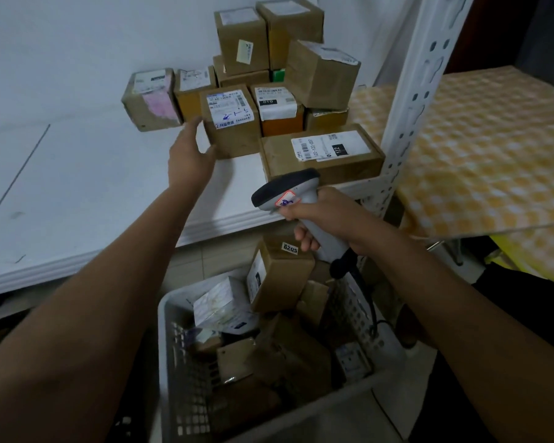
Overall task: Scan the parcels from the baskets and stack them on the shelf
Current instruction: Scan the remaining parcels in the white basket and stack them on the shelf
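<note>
Now L hand (pixel 191 155) at parcel (pixel 232 121), R hand (pixel 325 215) w/ scanner (pixel 288 193)

About 11 cardboard parcels (pixel 231 119) on the shelf (pixel 77 187); 1 basket (pixel 173 362); 1 barcode scanner (pixel 288 193); 2 hands.

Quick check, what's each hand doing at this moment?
Left hand: open, fingers spread at the left side of a shelf parcel.
Right hand: holding the grey barcode scanner by its handle.

One head-worn camera (wide-angle, so edges bow) looks forward and down, close over the basket (pixel 269 410), toward the shelf (pixel 93 187) and wall beyond.
</note>
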